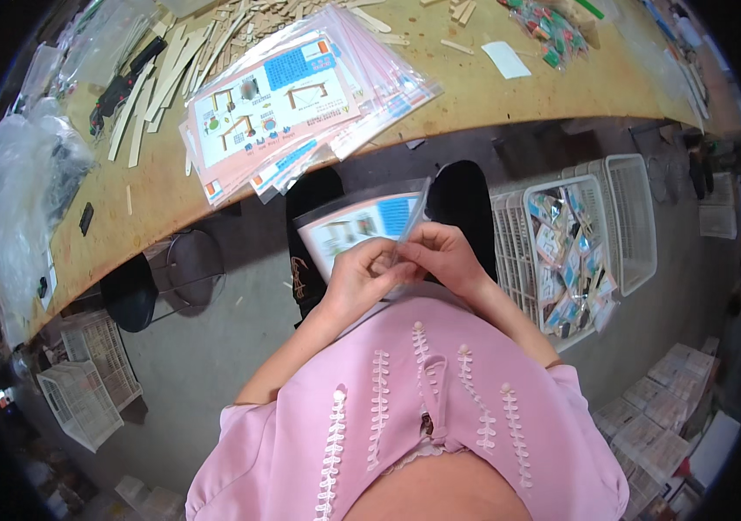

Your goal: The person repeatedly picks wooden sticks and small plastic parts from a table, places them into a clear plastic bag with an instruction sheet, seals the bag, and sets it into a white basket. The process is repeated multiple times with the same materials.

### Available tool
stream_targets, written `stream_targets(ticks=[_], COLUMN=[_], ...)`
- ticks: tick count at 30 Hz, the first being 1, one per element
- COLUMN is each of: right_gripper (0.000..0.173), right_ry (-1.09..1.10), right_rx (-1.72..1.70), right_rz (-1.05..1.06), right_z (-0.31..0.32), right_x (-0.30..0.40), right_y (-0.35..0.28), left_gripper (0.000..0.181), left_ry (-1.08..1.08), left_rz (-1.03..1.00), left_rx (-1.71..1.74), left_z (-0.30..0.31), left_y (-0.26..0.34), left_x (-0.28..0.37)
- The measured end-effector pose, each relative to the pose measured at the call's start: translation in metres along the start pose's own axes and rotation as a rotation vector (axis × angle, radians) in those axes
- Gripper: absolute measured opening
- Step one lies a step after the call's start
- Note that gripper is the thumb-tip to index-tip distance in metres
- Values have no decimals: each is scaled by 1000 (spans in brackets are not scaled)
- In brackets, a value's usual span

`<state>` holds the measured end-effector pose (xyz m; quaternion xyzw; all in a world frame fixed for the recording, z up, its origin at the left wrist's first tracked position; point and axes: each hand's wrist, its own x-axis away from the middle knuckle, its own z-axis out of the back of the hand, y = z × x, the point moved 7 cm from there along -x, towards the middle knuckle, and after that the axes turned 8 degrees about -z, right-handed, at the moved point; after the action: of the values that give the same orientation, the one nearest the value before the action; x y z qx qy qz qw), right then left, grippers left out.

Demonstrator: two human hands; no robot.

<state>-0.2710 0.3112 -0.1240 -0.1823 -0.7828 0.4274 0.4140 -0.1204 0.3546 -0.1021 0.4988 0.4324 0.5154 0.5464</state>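
Observation:
Over my lap, my left hand (364, 270) and my right hand (442, 257) meet, both closed on the edge of a clear plastic bag (417, 215). The bag's strip stands up between my fingers. Just beyond them a printed card (357, 228) with pictures and a blue text block lies across my lap; whether it is inside the bag I cannot tell. A fanned stack of similar pink-bordered printed sheets (266, 111) in clear sleeves rests at the table's near edge, slightly overhanging it.
Flat wooden sticks (165, 84) lie in piles on the wooden table (449, 104). Plastic bags (25, 176) are at its left, small red and green bagged parts (553, 32) at its far right. A white plastic basket (527, 260) of filled packets stands on my right. Stools and crates stand left.

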Motion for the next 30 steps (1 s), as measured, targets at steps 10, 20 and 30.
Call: stream_targets(ticks=[10, 20, 30], right_gripper=[20, 66, 18], right_ry=[50, 192, 144], right_rx=[-106, 1275, 1444], right_rz=[-27, 778, 733], right_z=[5, -50, -44], right_x=[-1, 40, 23], right_y=[0, -88, -99], left_gripper=[15, 9, 8], left_ry=[329, 272, 69], left_rz=[-59, -308, -386], left_rx=[-25, -368, -545], left_z=[31, 40, 108], left_y=[-27, 26, 74], left_x=[-24, -25, -8])
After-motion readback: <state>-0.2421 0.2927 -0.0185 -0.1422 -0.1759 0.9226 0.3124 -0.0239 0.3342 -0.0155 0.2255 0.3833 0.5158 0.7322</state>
